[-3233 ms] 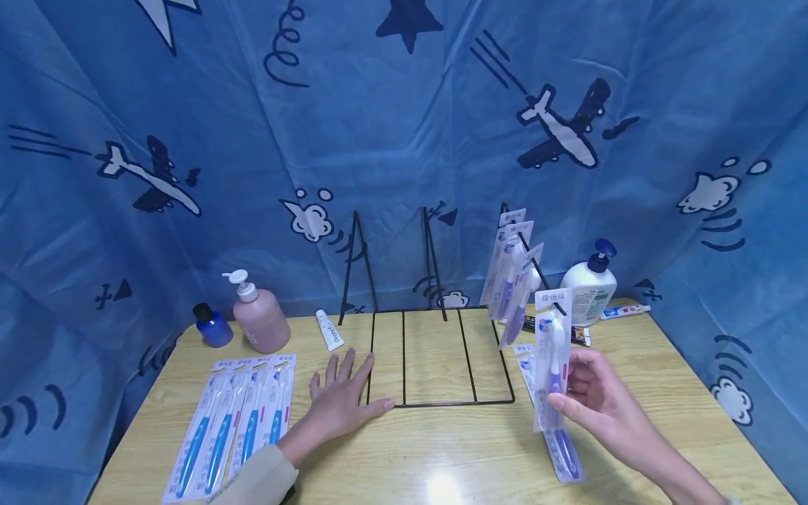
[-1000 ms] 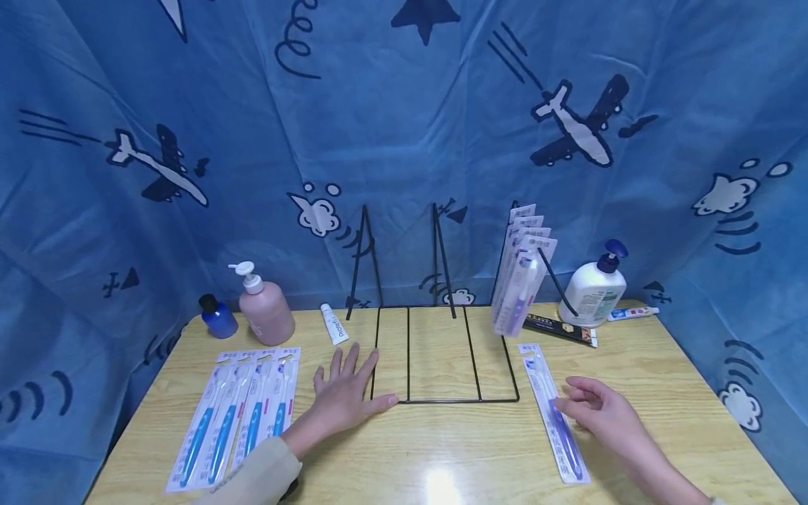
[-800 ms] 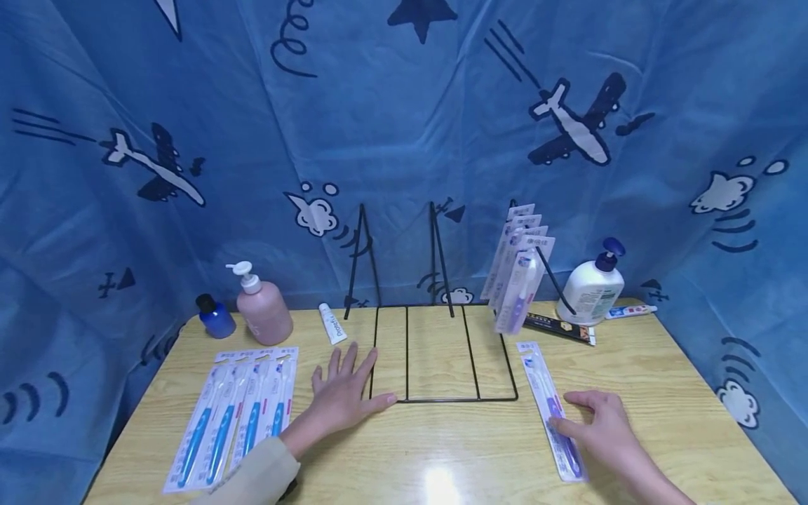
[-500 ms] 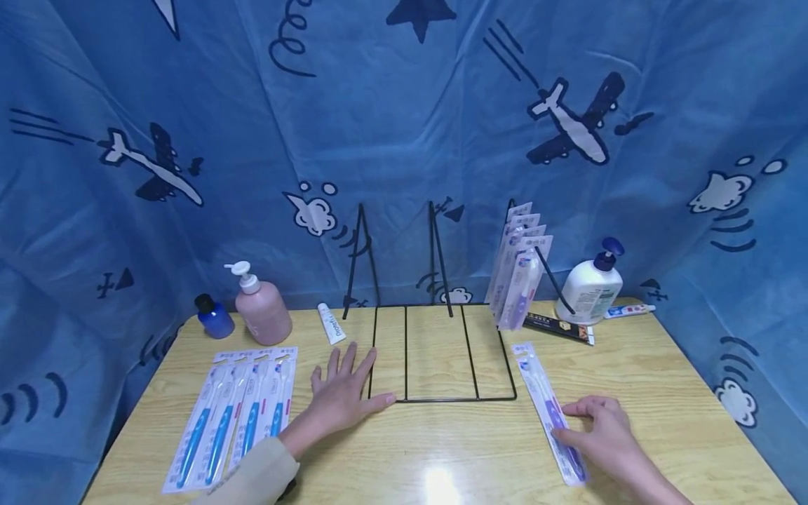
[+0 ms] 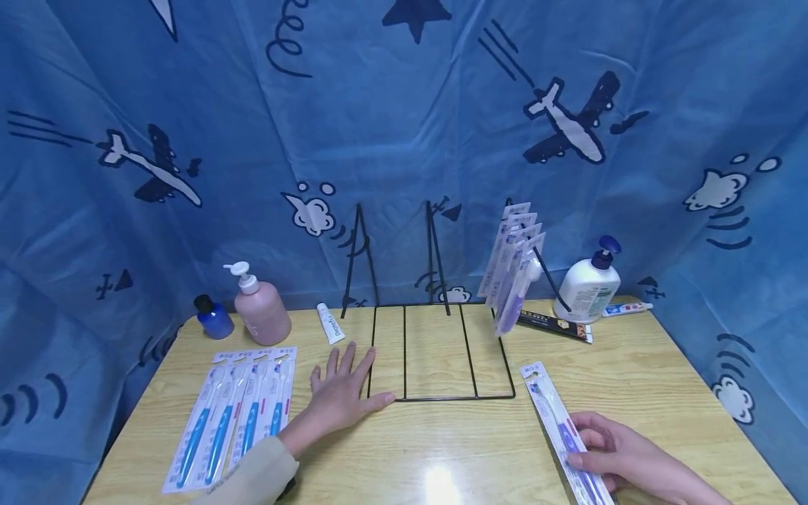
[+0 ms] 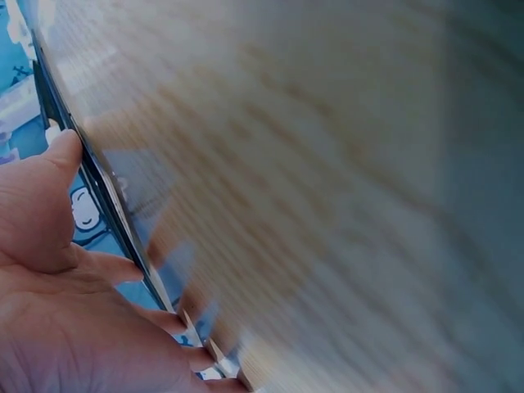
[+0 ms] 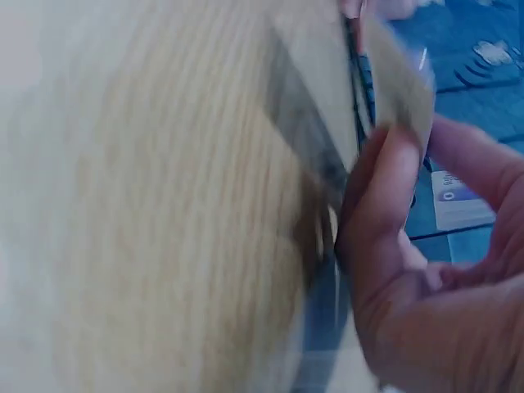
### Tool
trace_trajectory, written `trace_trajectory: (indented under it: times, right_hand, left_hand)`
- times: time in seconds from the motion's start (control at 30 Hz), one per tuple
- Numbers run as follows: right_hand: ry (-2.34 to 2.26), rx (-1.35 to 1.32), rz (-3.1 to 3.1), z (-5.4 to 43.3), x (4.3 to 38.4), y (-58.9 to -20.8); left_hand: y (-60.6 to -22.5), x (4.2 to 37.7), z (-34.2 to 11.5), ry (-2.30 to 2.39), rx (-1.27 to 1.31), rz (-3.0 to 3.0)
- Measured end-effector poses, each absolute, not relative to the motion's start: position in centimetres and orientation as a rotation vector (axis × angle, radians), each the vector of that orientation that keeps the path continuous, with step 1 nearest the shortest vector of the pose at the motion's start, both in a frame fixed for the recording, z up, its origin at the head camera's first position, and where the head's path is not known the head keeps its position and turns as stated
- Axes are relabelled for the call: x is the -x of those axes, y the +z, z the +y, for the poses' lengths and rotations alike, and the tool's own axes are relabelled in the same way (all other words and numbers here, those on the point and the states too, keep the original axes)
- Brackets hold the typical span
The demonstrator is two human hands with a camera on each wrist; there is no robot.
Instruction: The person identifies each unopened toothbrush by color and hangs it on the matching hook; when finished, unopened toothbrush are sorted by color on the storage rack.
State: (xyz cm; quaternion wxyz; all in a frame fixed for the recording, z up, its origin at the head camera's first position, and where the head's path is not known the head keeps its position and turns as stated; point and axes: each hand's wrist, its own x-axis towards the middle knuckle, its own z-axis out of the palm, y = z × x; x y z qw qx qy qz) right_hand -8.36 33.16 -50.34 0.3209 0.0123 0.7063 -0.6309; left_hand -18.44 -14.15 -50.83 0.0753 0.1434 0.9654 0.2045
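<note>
In the head view my right hand (image 5: 621, 452) pinches a packaged purple toothbrush (image 5: 558, 421) at its edges, near the table's front right. The right wrist view shows that pack (image 7: 401, 82) from its edge, between thumb and fingers. My left hand (image 5: 341, 396) lies with fingers spread at the left front corner of a black wire rack (image 5: 459, 400); in the left wrist view the fingers (image 6: 115, 266) rest along the surface. On the rack's right hook, several packaged purple toothbrushes (image 5: 514, 280) hang one behind another. The rack's left and middle hooks (image 5: 438, 259) carry nothing.
Several packaged blue toothbrushes (image 5: 230, 421) lie at the left. Behind them stand a blue bottle (image 5: 214, 319) and a pink pump bottle (image 5: 261, 312); a small white tube (image 5: 330, 324) lies nearby. At the back right are a white pump bottle (image 5: 587, 291), a black tube (image 5: 555, 326) and a small toothpaste tube (image 5: 627, 309).
My right hand let go of one purple toothbrush on the right hook, came back to the table, took hold of the last one lying there and drew it toward the front. My left hand stayed put.
</note>
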Motion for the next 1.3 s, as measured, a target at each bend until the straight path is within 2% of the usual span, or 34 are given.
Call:
trace_trajectory:
  times: [0.1, 0.23, 0.43, 0.67, 0.8, 1.1, 1.3]
  right_hand:
    - [-1.776, -0.051, 1.513, 33.6, 7.8, -50.4]
    - [-1.808, -0.092, 1.405, 33.1, 7.2, -50.4]
    - [-1.816, -0.045, 1.693, 31.8, 7.0, -50.0]
    - [-1.884, -0.133, 1.999, 30.4, 7.3, -48.8]
    - [-2.064, 0.037, 2.137, 30.3, 7.0, -48.5]
    - [-2.285, 0.643, 2.355, 31.2, 6.1, -47.5]
    - [-2.100, 0.650, 2.499, 30.5, 6.0, -46.8]
  left_hand:
    - [-50.9, 18.4, -14.2, 0.615, -0.429, 2.895]
    - [-50.9, 18.5, -14.2, 0.611, -0.432, 2.901]
    - [-51.1, 18.7, -14.3, 0.610, -0.432, 2.900]
    - [-51.2, 18.8, -14.2, 0.601, -0.434, 2.899]
    - [-51.3, 18.7, -14.2, 0.606, -0.435, 2.905]
    - [-51.5, 18.7, -14.0, 0.591, -0.448, 2.913]
    - [-51.5, 18.7, -14.1, 0.597, -0.441, 2.923]
